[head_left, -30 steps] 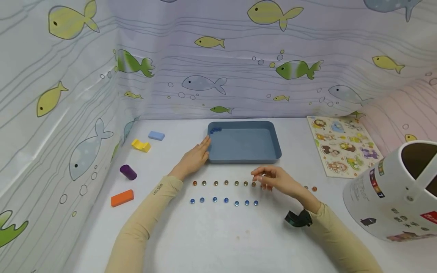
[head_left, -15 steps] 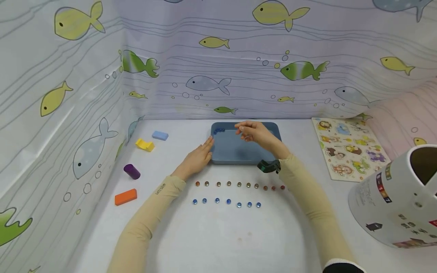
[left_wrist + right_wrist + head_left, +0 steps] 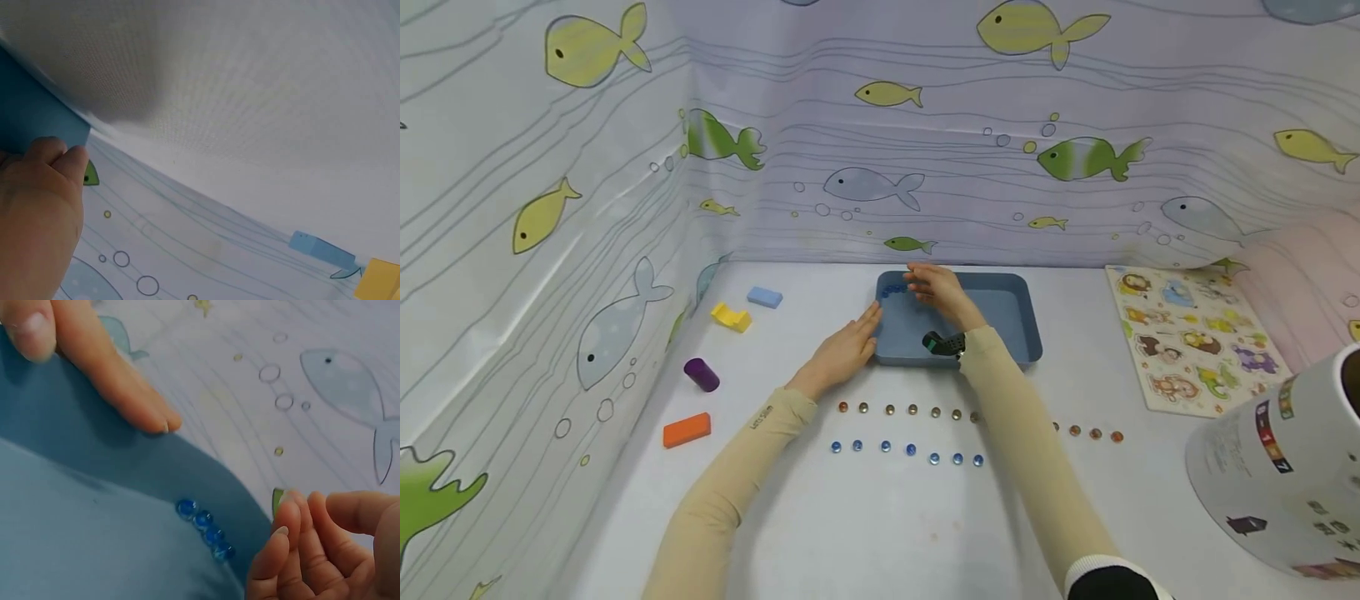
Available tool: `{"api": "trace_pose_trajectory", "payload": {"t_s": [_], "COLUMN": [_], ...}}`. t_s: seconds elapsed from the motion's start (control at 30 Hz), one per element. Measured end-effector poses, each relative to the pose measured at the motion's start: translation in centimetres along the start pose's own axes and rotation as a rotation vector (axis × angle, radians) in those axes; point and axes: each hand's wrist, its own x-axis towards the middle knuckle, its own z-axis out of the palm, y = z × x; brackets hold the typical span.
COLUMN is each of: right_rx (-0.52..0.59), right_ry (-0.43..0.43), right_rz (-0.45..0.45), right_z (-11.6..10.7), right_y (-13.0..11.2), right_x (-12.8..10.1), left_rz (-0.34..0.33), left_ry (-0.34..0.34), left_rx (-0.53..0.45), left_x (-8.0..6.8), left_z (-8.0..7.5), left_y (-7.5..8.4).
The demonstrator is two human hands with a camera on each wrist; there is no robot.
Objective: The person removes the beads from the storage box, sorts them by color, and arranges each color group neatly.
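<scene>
Right hand [image 3: 934, 290] now moved left over blue tray [image 3: 1007, 329], near blue beads [image 3: 892, 289], fingers loose, holding nothing; left hand [image 3: 846, 350] flat, touching tray side

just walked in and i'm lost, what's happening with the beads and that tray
A person is working with small glass beads on a white table. Their right hand reaches over the far left corner of the blue tray, just beside a few blue beads lying there. Their left hand rests flat against the tray's left side. Near the person lie a row of brown beads and a row of blue beads.
</scene>
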Motion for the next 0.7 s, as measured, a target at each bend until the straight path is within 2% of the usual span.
{"api": "trace_pose_trajectory", "payload": {"t_s": [0.07, 0.17, 0.3, 0.43, 0.5, 0.7], "right_rx": [0.008, -0.044, -0.182, -0.300, -0.309, -0.246], "right_ry": [0.034, 0.040, 0.025, 0.052, 0.084, 0.192], "right_rz": [0.013, 0.011, -0.001, -0.008, 0.002, 0.042], "right_z": [0.0, 0.0, 0.2, 0.3, 0.4, 0.3], "right_y": [0.4, 0.9, 1.3, 1.9, 2.0, 2.2], "right_x": [0.5, 1.3, 1.9, 2.1, 2.0, 1.6], "left_rz": [0.003, 0.002, 0.006, 0.011, 0.010, -0.002], "left_ry": [-0.003, -0.004, -0.007, -0.011, -0.009, -0.003], "left_rx": [-0.001, -0.003, 0.003, 0.003, 0.006, 0.009], "left_x": [0.0, 0.1, 0.1, 0.2, 0.2, 0.1], "left_z": [0.1, 0.1, 0.3, 0.3, 0.3, 0.2], "left_y": [0.0, -0.1, 0.0, 0.2, 0.3, 0.1]}}
